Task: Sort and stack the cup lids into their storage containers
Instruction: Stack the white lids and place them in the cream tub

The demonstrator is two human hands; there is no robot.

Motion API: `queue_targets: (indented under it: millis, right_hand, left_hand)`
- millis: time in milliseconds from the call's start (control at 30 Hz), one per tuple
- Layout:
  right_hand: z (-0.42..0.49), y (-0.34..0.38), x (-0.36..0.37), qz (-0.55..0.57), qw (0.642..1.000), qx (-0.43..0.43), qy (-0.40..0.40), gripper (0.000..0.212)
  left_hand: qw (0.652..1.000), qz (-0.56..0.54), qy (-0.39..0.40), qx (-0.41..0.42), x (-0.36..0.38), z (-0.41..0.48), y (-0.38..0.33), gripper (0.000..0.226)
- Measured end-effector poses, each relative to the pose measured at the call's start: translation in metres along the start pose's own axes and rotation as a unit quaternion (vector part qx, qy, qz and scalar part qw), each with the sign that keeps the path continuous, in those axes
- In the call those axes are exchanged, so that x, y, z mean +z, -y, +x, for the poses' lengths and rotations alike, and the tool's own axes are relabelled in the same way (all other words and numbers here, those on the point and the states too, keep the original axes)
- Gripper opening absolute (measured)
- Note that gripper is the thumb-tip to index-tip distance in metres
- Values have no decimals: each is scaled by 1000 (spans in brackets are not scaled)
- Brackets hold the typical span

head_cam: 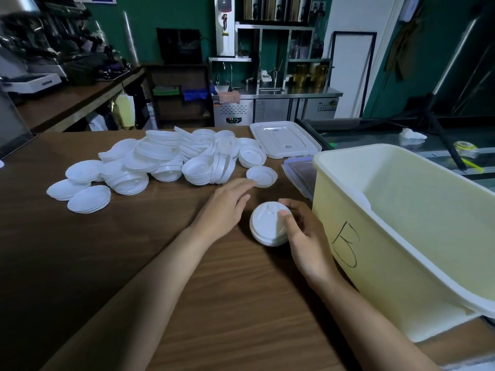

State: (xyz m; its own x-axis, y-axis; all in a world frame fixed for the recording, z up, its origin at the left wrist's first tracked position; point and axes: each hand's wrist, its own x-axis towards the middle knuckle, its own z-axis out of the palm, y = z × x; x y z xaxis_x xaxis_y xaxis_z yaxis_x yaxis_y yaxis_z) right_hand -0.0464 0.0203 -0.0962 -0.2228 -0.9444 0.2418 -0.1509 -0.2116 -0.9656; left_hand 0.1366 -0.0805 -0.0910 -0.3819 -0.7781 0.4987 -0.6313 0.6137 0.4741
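Note:
A small stack of white cup lids (266, 224) stands on the wooden counter (107, 263). My right hand (302, 231) grips it from the right, thumb on top. My left hand (227, 207) lies flat with straight fingers, its tips touching a single white lid (262, 175) just beyond. A big heap of white lids (171, 159) spreads across the counter further back and left. A pale yellow storage bin (401, 223) marked "B" stands right of my right hand.
A white bin cover (284, 139) lies behind the heap. A clear container cover (298, 174) rests against the bin's far left corner. A glass-topped cabinet (375, 132) lies behind the bin. A coffee machine (40, 49) sits far left.

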Motion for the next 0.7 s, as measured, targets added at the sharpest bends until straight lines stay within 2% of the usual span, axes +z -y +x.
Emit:
queue_targets:
  millis: [133,233,367,467,600,633,700]
  right_hand:
    - [1,-3,-1,-5,1000,-4,-5,16]
    - [1,-3,-1,-4,1000,-7,-4,17]
    - [-1,1,0,4,1000,-3,0,17]
    - [-3,5,-1,10,1000,0,4,17]
    - [-6,10,-2,11,1000,0,10,18]
    - [-7,11,-3,11,1000,0,11,18]
    - [-8,14,-3,13,1000,2,16,19]
  left_hand:
    - [998,42,53,8,13,28,9,45]
    - [997,57,57,-9,14,33,9,36]
    - [998,42,29,-43,8,22,3,12]
    - [997,34,9,-74,-1,10,-2,26]
    - [990,1,-76,-123,-14,-17,-14,41]
    - [986,-18,-95,-138,-18,-25,-16,39]
    - [974,-78,-123,-171,-25,-42,-17,20]
